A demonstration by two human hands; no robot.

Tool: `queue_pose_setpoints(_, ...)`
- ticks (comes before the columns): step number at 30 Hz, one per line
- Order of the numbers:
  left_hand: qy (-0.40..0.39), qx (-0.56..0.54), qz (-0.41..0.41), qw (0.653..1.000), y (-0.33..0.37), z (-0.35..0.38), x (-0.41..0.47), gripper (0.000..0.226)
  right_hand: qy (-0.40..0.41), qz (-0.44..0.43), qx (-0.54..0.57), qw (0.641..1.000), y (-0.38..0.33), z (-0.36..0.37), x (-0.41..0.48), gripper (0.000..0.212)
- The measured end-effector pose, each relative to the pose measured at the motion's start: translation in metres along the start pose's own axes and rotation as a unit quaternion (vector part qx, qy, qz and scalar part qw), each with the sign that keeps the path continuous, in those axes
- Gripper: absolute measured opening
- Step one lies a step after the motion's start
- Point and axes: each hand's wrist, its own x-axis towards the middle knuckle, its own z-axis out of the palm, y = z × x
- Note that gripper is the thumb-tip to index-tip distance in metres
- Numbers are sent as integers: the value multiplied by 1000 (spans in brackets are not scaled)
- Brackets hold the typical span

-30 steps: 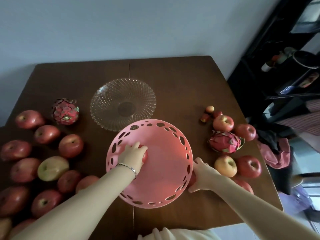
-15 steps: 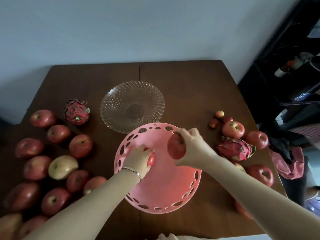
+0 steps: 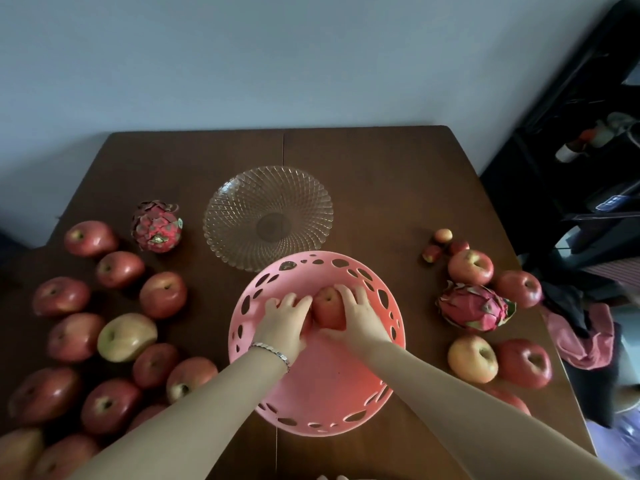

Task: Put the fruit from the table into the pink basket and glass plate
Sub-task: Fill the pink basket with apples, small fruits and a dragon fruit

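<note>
The pink basket (image 3: 322,393) with oval holes stands at the table's near middle. Both my hands are inside it, side by side. My right hand (image 3: 360,317) grips a red apple (image 3: 328,308) set down on the basket's floor. My left hand (image 3: 285,322) covers another red apple, of which only a sliver shows at its fingers. The glass plate (image 3: 242,202) sits just behind the basket with nothing on it. Several red apples (image 3: 162,294) and a yellowish one (image 3: 126,337) lie to the left, and more apples (image 3: 471,266) to the right.
One dragon fruit (image 3: 156,226) stands left of the plate, another (image 3: 476,308) lies right of the basket. Three small fruits (image 3: 443,235) sit at the far right. A pink cloth (image 3: 585,341) hangs off the table's right edge beside dark shelving (image 3: 588,161).
My right hand has carried the red apple from the basket's far rim down into the basket, next to my left hand. My left hand has stayed on its apple.
</note>
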Motion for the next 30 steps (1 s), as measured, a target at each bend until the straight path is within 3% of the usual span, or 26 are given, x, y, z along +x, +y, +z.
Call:
queue_pose_setpoints(6,-80,20,-26,996,-2,-3,5,75,23,-1,-8,1000,4,2,-2,85)
queue_pose_setpoints(13,-54,-17,-37,998,-3,3,5,71,-38,26,-2,999,-2,-4,-5,90)
queue_pose_setpoints(15,-63,-7,-37,997,-2,1,6,72,-51,5,-19,999,-10,-22,-14,81)
queue_pose_setpoints(17,-68,26,-34,997,-1,-1,6,73,9,-53,-6,999,-12,-53,-31,59)
queue_pose_setpoints(19,-59,48,-35,996,2,-1,2,74,82,-57,-2,995,-2,-90,-52,45)
queue_pose_setpoints(21,-37,64,-24,997,10,-2,-6,76,90,6,-74,993,25,-116,-71,48)
queue_pose_setpoints(25,42,9,47,998,35,-7,-23,64,-53,171,-266,947,78,-112,-85,71)
queue_pose_setpoints(30,96,-57,111,987,58,-19,-40,50,-49,190,-375,906,101,-74,-86,48)
